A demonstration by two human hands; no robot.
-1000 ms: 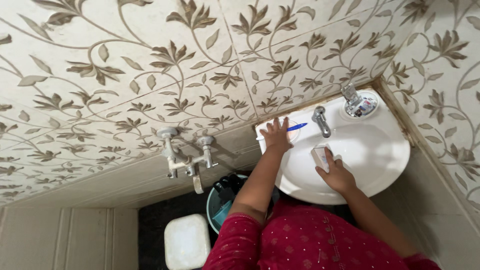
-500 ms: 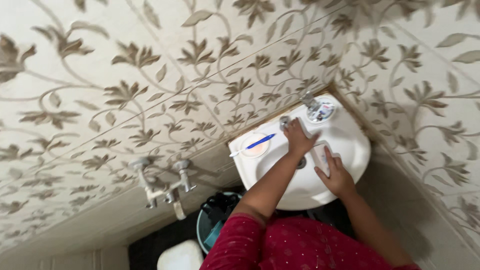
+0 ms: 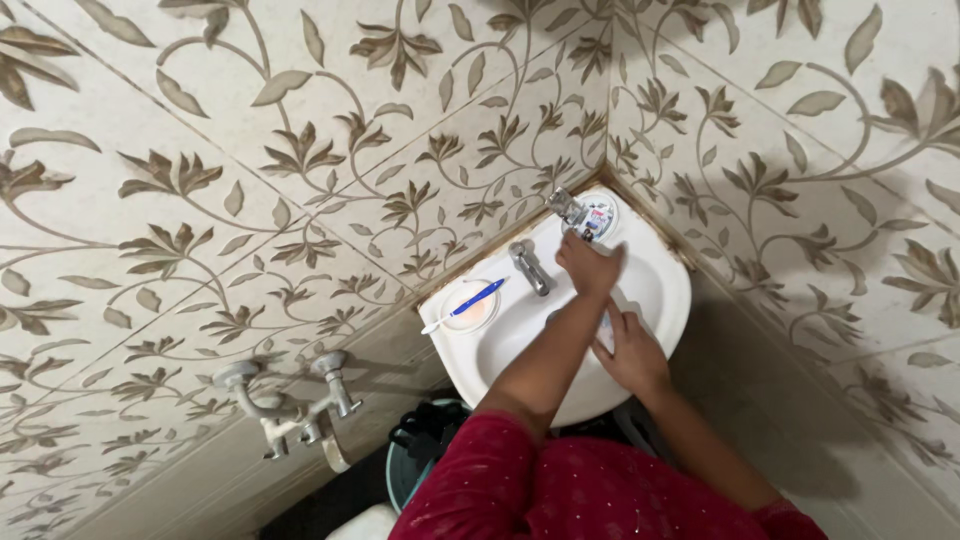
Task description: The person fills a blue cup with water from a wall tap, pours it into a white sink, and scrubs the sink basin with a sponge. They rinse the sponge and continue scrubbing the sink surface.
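Left hand [image 3: 590,265] over white sink [image 3: 665,300], fingers loosely together, near tap [image 3: 530,268]. Right hand [image 3: 628,352] clamped on small white packet [image 3: 606,330]. Blue toothbrush [image 3: 465,304] on rim.

Blue toothbrush [image 3: 465,304] on soap dish; 2-handle wall tap [image 3: 290,405]; teal bucket [image 3: 415,465].

Left arm stretched forward and up, bare forearm crossing over the right; left hand [image 3: 590,266] palm-down, fingers loosely spread at full reach. Right arm bent in from the lower right, right hand [image 3: 632,352] lower and nearer the body, fingers curled closed, just beside the left forearm. Red sleeves at both upper arms.
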